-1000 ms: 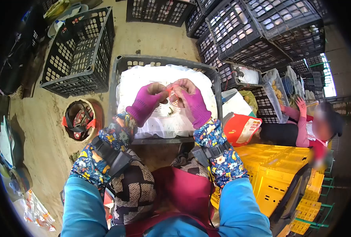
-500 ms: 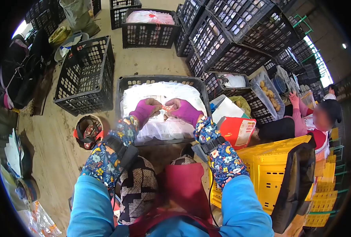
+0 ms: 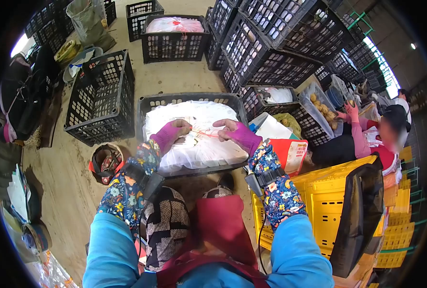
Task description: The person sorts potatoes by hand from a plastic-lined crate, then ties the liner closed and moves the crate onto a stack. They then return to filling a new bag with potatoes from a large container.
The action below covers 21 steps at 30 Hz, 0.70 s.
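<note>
Both hands wear purple fingerless gloves above a white plastic bag (image 3: 208, 156) that fills a black plastic crate (image 3: 144, 108) in front of me. My left hand (image 3: 170, 134) pinches a thin red-orange string (image 3: 204, 132) over the bag's middle. The string stretches across to my right hand (image 3: 240, 136), whose curled thumb and fingers appear to grip its other part; the exact contact is too small to see. More loops of string lie on the bag, over a printed label.
An open black crate (image 3: 103, 98) stands at left, beside a small bucket (image 3: 109, 163). Stacked black crates (image 3: 271, 53) rise at right. A yellow crate (image 3: 319, 206) and red box (image 3: 290, 154) flank my right arm. A person (image 3: 362, 132) in pink sleeves sits near potatoes (image 3: 324, 108).
My hands have drawn apart from close together over the bag, with the string now stretched between them. The view has shifted slightly.
</note>
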### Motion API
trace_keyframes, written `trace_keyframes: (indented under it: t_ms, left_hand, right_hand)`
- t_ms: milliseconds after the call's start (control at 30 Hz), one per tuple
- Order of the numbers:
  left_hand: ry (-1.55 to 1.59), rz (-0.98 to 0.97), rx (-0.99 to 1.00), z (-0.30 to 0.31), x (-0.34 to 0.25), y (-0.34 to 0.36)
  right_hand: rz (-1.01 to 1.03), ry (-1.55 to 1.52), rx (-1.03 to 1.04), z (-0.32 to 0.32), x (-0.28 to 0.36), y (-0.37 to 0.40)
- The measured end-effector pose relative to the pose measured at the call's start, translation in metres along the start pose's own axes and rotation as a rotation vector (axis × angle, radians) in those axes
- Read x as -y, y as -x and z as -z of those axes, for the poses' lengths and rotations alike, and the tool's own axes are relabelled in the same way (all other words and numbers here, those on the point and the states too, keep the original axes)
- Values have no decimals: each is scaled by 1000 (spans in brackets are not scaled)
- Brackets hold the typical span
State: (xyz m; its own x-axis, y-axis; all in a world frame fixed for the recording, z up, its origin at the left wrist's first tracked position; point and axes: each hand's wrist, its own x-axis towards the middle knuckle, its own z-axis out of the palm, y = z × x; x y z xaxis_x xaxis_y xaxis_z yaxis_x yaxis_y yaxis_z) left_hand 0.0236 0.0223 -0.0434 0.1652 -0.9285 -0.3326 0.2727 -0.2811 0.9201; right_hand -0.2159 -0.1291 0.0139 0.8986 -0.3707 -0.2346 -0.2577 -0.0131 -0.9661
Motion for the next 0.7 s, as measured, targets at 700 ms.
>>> trace_keyframes:
  t_ms: [700]
  left_hand:
    - [12,48,-459,22,-47,17]
  right_hand:
    - [321,-540,-424,33,-5,43]
